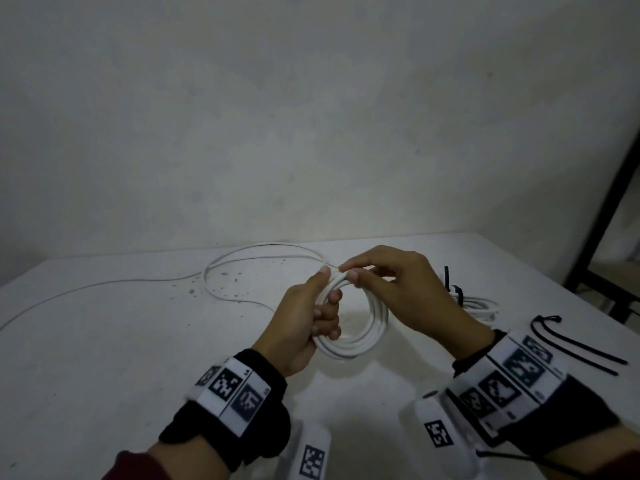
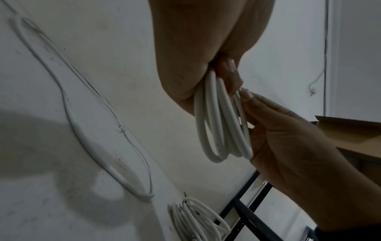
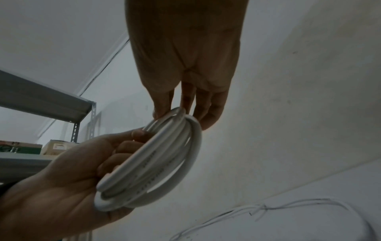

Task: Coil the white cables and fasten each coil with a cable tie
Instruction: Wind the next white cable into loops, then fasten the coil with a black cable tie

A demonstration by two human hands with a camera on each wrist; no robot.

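A coil of white cable (image 1: 360,336) hangs above the table, several loops thick. My left hand (image 1: 320,306) grips its left side, fingers curled through the loops. My right hand (image 1: 349,271) pinches the cable at the coil's top. The uncoiled remainder of the cable (image 1: 221,268) trails in a loose loop across the table to the far left. The left wrist view shows the coil (image 2: 222,124) edge-on between both hands; in the right wrist view the coil (image 3: 163,161) sits in my left palm. Two black cable ties (image 1: 578,344) lie on the table at the right.
A second white coil (image 1: 478,303) fastened with a black tie lies on the table behind my right hand, also the tied coil (image 2: 195,218). The white table (image 1: 104,341) ends at its right edge by a black frame (image 1: 602,202). A metal shelf (image 3: 41,101) stands to the side.
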